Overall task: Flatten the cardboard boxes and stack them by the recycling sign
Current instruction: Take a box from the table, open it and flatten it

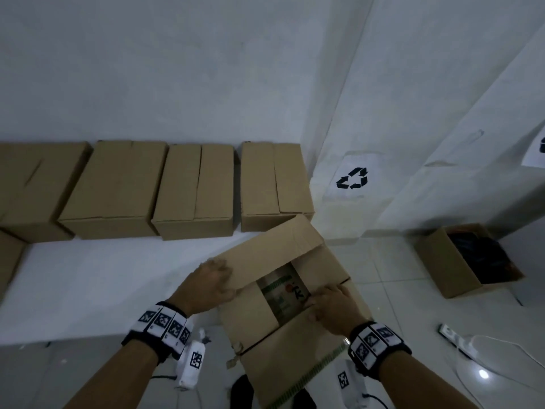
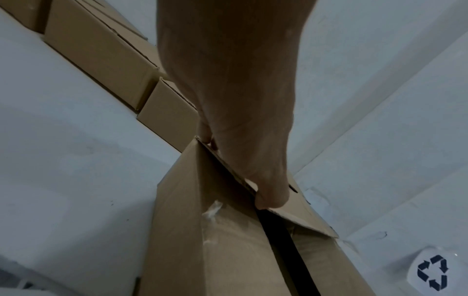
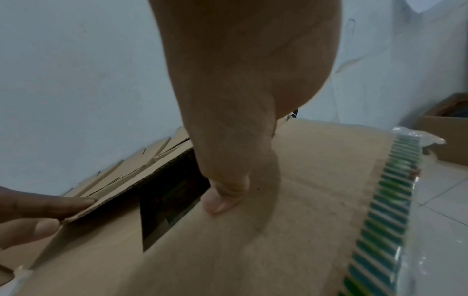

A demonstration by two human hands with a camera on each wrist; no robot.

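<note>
Wall [image 1: 177, 69] fills the upper half of the head view, pale and bare, with the recycling sign [image 1: 352, 179] stuck low on it at centre right. Row of closed boxes [image 1: 118, 190] runs along its base across the left and centre, on a white surface [image 1: 103, 284]. Held box [image 1: 283, 308] sits lower centre, near the sign but not under it, top flaps partly open with printed green packaging [image 1: 283, 293] visible through the gap. Open box with dark contents [image 1: 469, 258] stands on the tiled floor [image 1: 398, 290] at right; a power strip [image 1: 455, 339] and cable lie lower right. Left hand [image 1: 211, 286] pinches the edge of the raised far flap, fingers over and thumb under per the right wrist view. Right hand [image 1: 333, 308] curls its fingers over the edge of the near flap at the opening, thumb flat on the cardboard. Striped tape [image 3: 385, 210] runs along the box's right edge. Judgement: the box is still erect and apparently not empty, so collapsing it now could crush or spill the contents. Pulling flaps against remaining tape could tear the cardboard, and a flap yanked unevenly could tip the box off the surface edge.
</note>
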